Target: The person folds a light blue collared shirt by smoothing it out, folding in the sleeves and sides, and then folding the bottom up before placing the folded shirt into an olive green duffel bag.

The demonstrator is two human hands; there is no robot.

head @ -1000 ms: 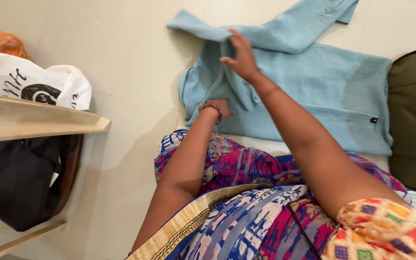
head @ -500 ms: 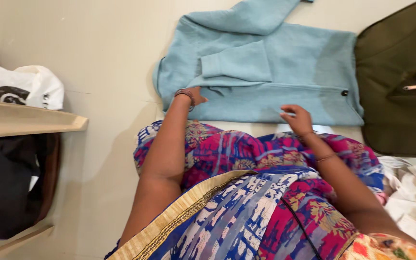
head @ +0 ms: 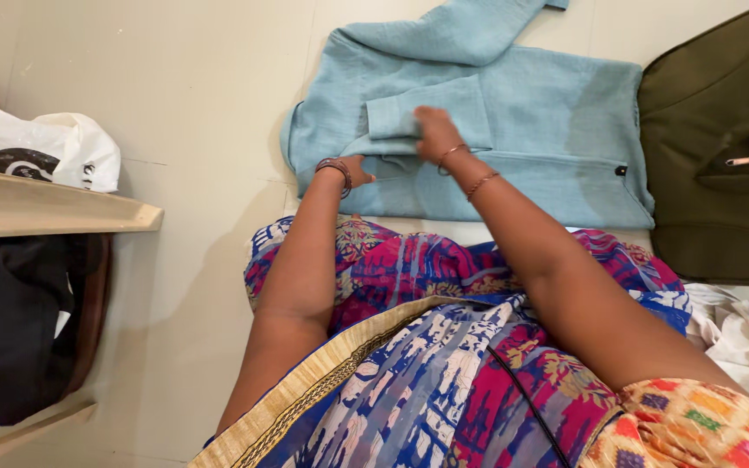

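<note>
left hand [head: 353, 169] flat, pinning light blue garment [head: 548, 147] near edge | right hand [head: 433, 132] back at 12 o'clock from near hem, fingers curled on folded sleeve [head: 431, 108] | garment on floor [head: 210, 113] | olive bag [head: 713, 156] at 2 o'clock

1 head-worn camera looks steeply down, close over the lap, onto the floor [head: 218, 104] ahead.

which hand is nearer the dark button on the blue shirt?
Right. The right hand rests on the folded sleeve, left of the button; the left hand presses the blue shirt edge farther left.
</note>
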